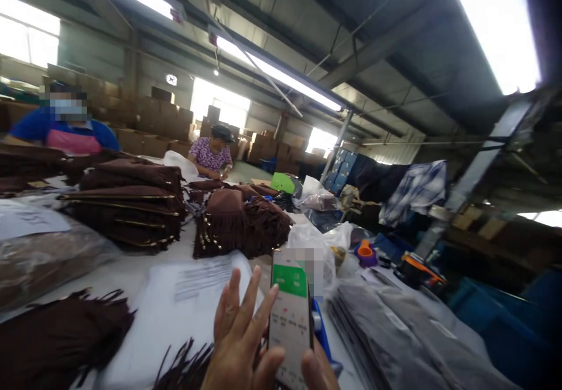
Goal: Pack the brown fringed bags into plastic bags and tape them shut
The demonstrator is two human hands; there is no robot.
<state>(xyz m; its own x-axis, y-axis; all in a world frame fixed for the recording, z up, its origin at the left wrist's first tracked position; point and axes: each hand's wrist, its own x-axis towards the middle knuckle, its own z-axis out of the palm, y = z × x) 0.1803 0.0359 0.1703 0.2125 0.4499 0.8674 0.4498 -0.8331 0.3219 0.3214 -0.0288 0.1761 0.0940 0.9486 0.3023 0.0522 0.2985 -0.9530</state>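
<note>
A smartphone (290, 320) stands upright near the bottom middle, its lit screen showing a green band above rows of small icons. My right hand (320, 369) grips its lower part, the thumb lying along the right side. Beside it, my left hand (239, 334) has its fingers spread, and the index fingertip is at the left edge of the screen. Under and left of that hand lie white printed sheets (175, 314) in clear plastic. Dark brown fringe (187, 363) shows by the left wrist, and a brown fringed piece (57, 343) lies further left.
Stacked brown zippered pouches (127, 202) and fringed bags (241, 220) cover the table beyond. Grey folded fabric pieces (395, 331) lie at right, near a tape roll (420, 270) and blue bins (504, 314). Two co-workers (72, 132) sit across the table. Cartons (151, 117) line the back.
</note>
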